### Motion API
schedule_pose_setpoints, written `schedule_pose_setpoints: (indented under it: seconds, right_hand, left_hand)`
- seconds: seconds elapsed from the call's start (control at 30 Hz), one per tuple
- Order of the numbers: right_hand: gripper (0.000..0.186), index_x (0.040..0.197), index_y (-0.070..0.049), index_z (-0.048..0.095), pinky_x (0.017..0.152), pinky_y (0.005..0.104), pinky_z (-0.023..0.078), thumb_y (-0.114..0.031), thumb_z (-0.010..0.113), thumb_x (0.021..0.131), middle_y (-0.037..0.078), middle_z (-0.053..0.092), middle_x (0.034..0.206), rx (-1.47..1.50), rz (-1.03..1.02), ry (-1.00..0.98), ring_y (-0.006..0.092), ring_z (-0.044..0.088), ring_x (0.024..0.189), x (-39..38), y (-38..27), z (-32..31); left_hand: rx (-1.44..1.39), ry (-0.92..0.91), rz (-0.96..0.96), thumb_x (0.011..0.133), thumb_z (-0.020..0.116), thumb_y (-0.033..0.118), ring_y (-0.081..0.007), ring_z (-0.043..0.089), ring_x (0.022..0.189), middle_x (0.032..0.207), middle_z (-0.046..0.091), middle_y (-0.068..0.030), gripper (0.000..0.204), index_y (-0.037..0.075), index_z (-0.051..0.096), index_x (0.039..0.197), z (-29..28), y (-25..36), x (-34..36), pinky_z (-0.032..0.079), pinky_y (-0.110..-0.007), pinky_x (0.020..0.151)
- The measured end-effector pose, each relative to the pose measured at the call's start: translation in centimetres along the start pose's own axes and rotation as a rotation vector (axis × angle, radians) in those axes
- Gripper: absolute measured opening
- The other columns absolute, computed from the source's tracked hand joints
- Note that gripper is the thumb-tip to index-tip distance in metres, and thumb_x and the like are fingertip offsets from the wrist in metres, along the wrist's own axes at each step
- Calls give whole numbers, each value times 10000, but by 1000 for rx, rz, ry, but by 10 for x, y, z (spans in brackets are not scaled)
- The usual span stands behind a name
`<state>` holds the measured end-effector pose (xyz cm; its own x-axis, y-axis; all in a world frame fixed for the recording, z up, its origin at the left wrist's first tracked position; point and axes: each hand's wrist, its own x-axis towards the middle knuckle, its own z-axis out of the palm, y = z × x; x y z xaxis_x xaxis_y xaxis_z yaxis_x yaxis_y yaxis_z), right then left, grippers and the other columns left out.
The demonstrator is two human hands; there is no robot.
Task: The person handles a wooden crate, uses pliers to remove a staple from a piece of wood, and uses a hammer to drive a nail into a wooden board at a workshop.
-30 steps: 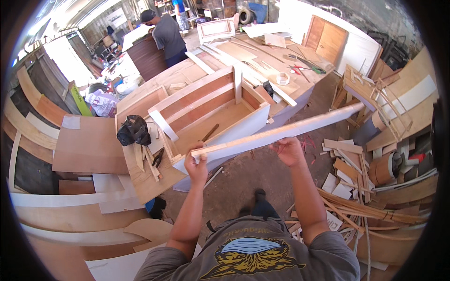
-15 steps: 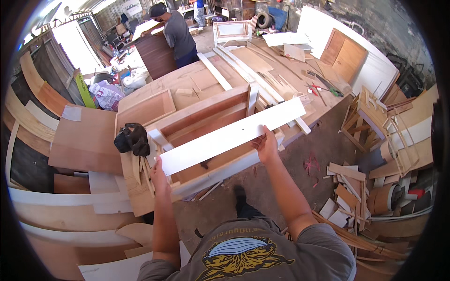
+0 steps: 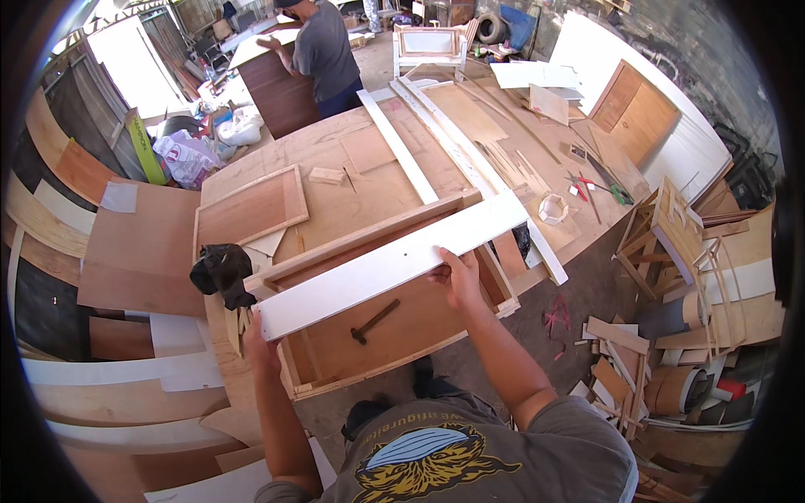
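A long white board [image 3: 386, 261] is held level across my front. My left hand [image 3: 262, 342] grips its left end, and my right hand [image 3: 458, 277] holds its near edge right of the middle. Beneath the board stands a shallow wooden frame [image 3: 402, 365] with a brown panel inside, partly hidden by the board. On that panel lies a hammer [image 3: 374, 322] with a dark head. A black plastic bag [image 3: 223, 272] sits by the frame's left far corner.
The worktable [image 3: 327, 210] carries a small framed panel [image 3: 256, 205], white strips [image 3: 401, 149], thin sticks and pliers [image 3: 579, 186]. A co-worker [image 3: 325, 59] stands beyond, beside a dark brown panel [image 3: 275, 92]. Wood offcuts [image 3: 616, 365] pile on the floor at right.
The white board has shifted slightly left and down with both my hands. The frame below now appears lying flatter, with the hammer more exposed. The co-worker's arm has moved.
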<state>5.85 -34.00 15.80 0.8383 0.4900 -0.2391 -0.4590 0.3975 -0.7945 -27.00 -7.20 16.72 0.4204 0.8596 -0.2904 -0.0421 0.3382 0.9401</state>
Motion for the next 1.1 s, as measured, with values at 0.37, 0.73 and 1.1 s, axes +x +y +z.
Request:
schedule_pose_setpoints:
  seconds: [0.37,0.73,1.1]
  right_hand:
    - [373,1303,-69,501,524,311,588,-106,656,966,110,694,1022,-40,-19,94,209,705,707,16,15,30]
    - [367,1337,-109,497,562,303,592,-150,620,995,86,697,1038,-51,-68,84,190,703,722,23,26,38]
    - [394,1371,-124,530,593,286,577,-224,626,1003,52,707,1071,-129,-91,109,159,697,791,28,30,55]
  left_hand:
    - [-70,-110,23,1048,498,405,-171,680,1040,1205,682,-53,404,107,585,1307,-25,0,36,557,-358,847]
    - [-79,-33,-23,1029,558,396,-153,681,950,1094,708,-53,410,41,657,1211,-17,17,50,534,-328,836]
    - [90,-19,-53,998,607,431,-97,633,792,931,700,8,392,72,726,1100,-23,24,71,489,-269,725]
